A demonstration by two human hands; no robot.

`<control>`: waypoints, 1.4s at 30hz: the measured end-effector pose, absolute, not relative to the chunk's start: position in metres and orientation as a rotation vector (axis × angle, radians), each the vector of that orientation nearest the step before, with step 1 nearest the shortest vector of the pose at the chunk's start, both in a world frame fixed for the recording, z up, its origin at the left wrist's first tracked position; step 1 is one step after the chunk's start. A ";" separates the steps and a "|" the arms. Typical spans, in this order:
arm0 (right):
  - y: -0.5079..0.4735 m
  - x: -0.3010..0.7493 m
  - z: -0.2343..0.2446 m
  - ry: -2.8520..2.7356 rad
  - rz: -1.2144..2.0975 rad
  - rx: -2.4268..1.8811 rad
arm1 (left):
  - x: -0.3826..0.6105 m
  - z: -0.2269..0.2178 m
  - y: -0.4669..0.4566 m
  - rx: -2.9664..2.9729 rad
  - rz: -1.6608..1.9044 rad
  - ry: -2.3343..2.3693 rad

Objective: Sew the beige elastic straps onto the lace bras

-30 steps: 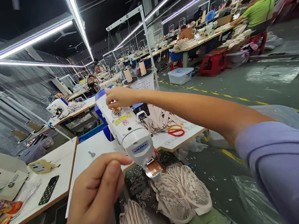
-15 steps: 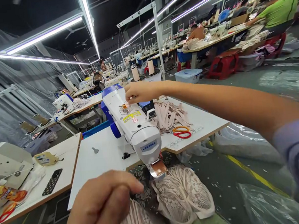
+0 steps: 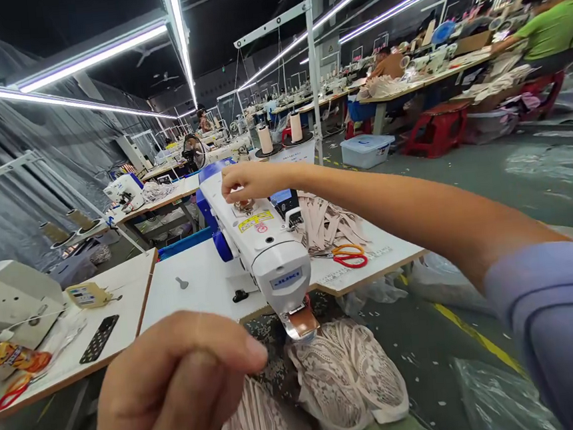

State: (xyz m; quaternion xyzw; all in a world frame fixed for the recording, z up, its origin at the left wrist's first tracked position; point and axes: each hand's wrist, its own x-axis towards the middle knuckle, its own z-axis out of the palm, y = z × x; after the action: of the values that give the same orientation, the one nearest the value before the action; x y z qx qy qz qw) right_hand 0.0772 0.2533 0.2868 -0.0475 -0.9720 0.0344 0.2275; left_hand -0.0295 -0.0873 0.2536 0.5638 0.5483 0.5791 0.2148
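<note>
My left hand is raised close in the foreground, thumb and forefinger pressed together; whatever they may pinch, possibly thread, does not show. Over the arm of a white-and-blue sewing machine reaches my right hand, with fingers curled down above the small metal thread guide. Its fingertips are partly hidden, so what they hold is unclear. Below the machine's needle end, a beige lace bra lies on my lap. More beige lace pieces lie beside it, partly behind my left hand.
Beige straps and orange-red scissors lie right of the machine. Two thread cones stand behind it. On the left table are a dark phone-like object and another machine. Co-workers sit at far benches, near a red stool.
My right hand has shifted left across the top of the machine, now over the thread guide. My left hand has come nearer the camera and moved slightly left, still pinched.
</note>
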 end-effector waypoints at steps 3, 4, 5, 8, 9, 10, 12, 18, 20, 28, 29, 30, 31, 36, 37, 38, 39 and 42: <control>0.257 0.075 0.286 -2.694 -0.011 -0.246 | -0.025 0.257 -0.074 1.549 1.723 1.433; 0.257 0.077 0.285 -2.691 -0.021 -0.229 | -0.024 0.257 -0.071 1.541 1.771 1.421; 0.256 0.079 0.284 -2.681 -0.005 -0.184 | -0.022 0.257 -0.069 1.532 1.826 1.417; 0.255 0.078 0.284 -2.660 0.102 -0.065 | -0.013 0.260 -0.064 1.515 2.031 1.397; 0.257 0.076 0.284 -2.660 0.107 -0.083 | -0.010 0.262 -0.062 1.500 2.091 1.391; 0.260 0.075 0.284 -2.662 0.086 -0.130 | -0.006 0.264 -0.060 1.488 2.128 1.380; 0.267 0.079 0.284 -2.660 0.021 -0.244 | -0.004 0.267 -0.055 1.501 2.134 1.348; 0.255 0.095 0.284 -2.647 0.197 -0.073 | -0.012 0.264 -0.036 1.555 2.154 1.265; 0.258 0.081 0.285 -2.620 0.161 -0.120 | -0.013 0.263 -0.024 1.544 2.177 1.252; 0.270 0.129 0.277 -2.666 0.219 -0.156 | -0.048 0.245 0.021 1.443 1.900 1.488; 0.257 0.140 0.277 -2.657 0.274 -0.100 | -0.051 0.243 0.029 1.451 1.818 1.522; 0.243 0.148 0.278 -2.651 0.314 -0.049 | -0.053 0.241 0.038 1.480 1.722 1.543; 0.229 0.151 0.280 -2.642 0.342 -0.004 | -0.053 0.242 0.048 1.545 1.634 1.557; 0.191 0.136 0.295 -2.574 0.380 0.167 | -0.048 0.260 0.090 2.276 1.141 1.716; 0.192 0.133 0.297 -2.556 0.367 0.179 | -0.050 0.265 0.094 2.380 1.035 1.762; 0.195 0.130 0.297 -2.532 0.346 0.173 | -0.053 0.270 0.096 2.432 0.963 1.817; 0.201 0.127 0.296 -2.501 0.319 0.147 | -0.058 0.274 0.098 2.443 0.930 1.891; 0.226 0.118 0.286 -2.419 0.256 -0.028 | -0.073 0.282 0.100 2.367 0.795 2.216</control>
State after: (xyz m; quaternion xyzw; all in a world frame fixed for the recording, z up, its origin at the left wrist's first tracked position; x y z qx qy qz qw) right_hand 0.1177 0.2256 0.2858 -0.0106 -0.9325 0.0987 0.3472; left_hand -0.0732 0.0997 0.2815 0.7056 0.6606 0.2368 -0.0983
